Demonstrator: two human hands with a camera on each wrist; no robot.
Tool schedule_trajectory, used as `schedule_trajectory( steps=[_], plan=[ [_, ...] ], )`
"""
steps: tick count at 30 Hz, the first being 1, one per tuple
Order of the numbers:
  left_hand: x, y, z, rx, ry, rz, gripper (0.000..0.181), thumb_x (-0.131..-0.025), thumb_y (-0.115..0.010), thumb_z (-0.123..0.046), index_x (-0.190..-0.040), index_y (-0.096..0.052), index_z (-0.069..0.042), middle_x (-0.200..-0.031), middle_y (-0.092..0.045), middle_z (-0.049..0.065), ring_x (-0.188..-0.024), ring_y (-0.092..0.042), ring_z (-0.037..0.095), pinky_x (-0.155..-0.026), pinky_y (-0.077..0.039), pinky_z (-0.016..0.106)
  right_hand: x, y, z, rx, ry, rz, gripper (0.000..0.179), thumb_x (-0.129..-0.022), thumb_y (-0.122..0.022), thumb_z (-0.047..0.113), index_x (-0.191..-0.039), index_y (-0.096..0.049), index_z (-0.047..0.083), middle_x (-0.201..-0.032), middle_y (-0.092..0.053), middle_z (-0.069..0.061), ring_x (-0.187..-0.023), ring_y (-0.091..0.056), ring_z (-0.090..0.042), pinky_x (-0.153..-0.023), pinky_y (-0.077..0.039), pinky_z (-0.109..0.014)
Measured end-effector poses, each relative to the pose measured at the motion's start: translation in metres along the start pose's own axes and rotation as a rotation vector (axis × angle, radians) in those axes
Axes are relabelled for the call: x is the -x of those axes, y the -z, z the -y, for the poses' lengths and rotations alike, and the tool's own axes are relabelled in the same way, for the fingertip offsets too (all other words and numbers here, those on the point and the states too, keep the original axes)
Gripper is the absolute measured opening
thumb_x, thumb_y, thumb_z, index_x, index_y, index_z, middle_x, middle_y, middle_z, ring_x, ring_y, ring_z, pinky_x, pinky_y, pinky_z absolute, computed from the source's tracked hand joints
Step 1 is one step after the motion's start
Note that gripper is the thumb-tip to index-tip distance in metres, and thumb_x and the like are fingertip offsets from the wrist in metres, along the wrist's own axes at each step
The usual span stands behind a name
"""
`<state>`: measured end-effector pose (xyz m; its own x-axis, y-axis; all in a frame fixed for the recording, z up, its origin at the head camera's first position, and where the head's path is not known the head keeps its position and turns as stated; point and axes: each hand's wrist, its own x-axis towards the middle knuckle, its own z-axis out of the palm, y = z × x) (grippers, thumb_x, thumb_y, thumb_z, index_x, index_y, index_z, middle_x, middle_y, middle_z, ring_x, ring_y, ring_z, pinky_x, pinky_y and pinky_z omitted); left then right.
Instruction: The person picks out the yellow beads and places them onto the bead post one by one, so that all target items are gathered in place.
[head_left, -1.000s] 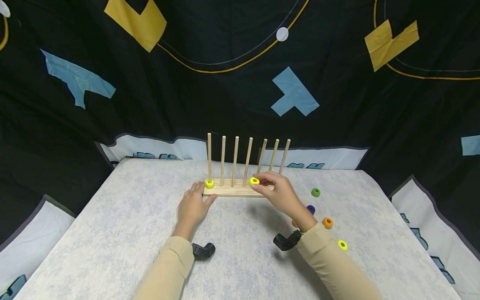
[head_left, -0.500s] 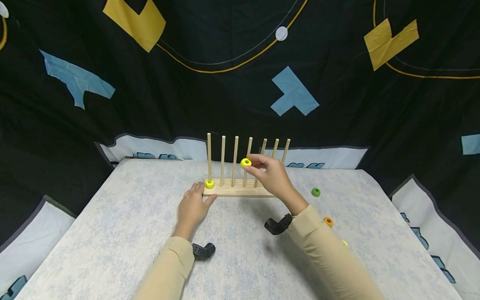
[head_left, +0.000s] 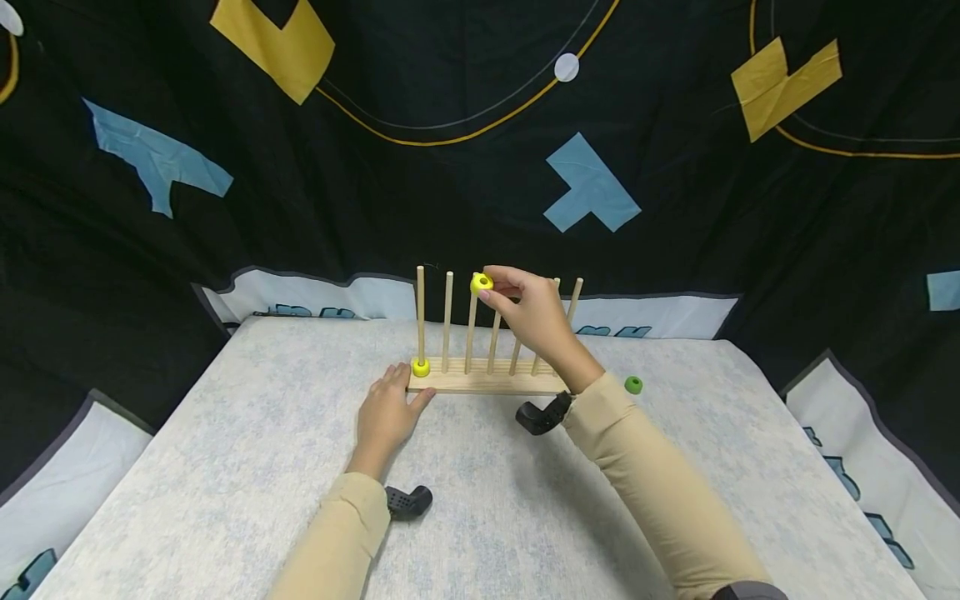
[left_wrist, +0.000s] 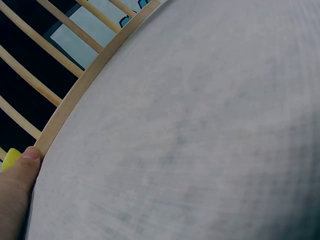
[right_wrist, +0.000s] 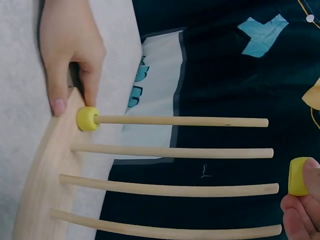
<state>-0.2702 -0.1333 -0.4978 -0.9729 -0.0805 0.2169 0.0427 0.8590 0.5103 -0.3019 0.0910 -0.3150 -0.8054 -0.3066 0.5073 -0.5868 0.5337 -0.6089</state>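
Note:
A wooden peg board (head_left: 489, 384) with several upright pegs stands on the table. A yellow bead (head_left: 422, 367) sits at the foot of its leftmost peg. My left hand (head_left: 385, 422) grips the board's left end, with the thumb (left_wrist: 31, 154) on the front edge and fingers behind. My right hand (head_left: 534, 315) pinches another yellow bead (head_left: 482, 283) between thumb and fingers. In the right wrist view this held bead (right_wrist: 298, 176) is just beyond the tip of the third peg (right_wrist: 270, 188), a small gap apart. My right hand hides the tops of some pegs in the head view.
A green bead (head_left: 633, 385) lies on the table (head_left: 465, 500) to the right of the board. Behind the table hangs a black cloth (head_left: 420, 208) with yellow and blue patches. My right sleeve (head_left: 652, 475) covers part of the table's right side.
My right hand has raised the yellow bead from near the board and carried it left to the third peg's top. The right forearm now hides the orange and other beads. The left hand stays put.

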Motion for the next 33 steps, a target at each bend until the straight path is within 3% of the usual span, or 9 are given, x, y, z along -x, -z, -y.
schedule_trajectory(
  steps=[16, 33],
  plan=[
    [0.001, 0.001, 0.000, 0.008, 0.010, 0.011, 0.076, -0.095, -0.060, -0.053, -0.149, -0.043, -0.003, -0.155, -0.042, 0.018, -0.146, -0.037, 0.037, -0.116, -0.035, 0.058, -0.040, -0.010, 0.023, 0.002, 0.011, 0.058, 0.040, -0.095, -0.068, 0.020, -0.133, -0.063, 0.008, -0.121, -0.071, -0.007, -0.107, -0.071, -0.016, -0.091, -0.059, -0.025],
    [0.000, 0.000, -0.001, -0.012, 0.032, 0.008, 0.075, -0.095, -0.060, -0.053, -0.149, -0.043, -0.003, -0.155, -0.042, 0.018, -0.145, -0.038, 0.037, -0.116, -0.035, 0.057, -0.055, -0.041, 0.037, 0.014, -0.026, 0.139, 0.042, -0.095, -0.067, 0.020, -0.136, -0.060, 0.009, -0.122, -0.071, -0.006, -0.105, -0.070, -0.015, -0.091, -0.058, -0.022]
  ],
)
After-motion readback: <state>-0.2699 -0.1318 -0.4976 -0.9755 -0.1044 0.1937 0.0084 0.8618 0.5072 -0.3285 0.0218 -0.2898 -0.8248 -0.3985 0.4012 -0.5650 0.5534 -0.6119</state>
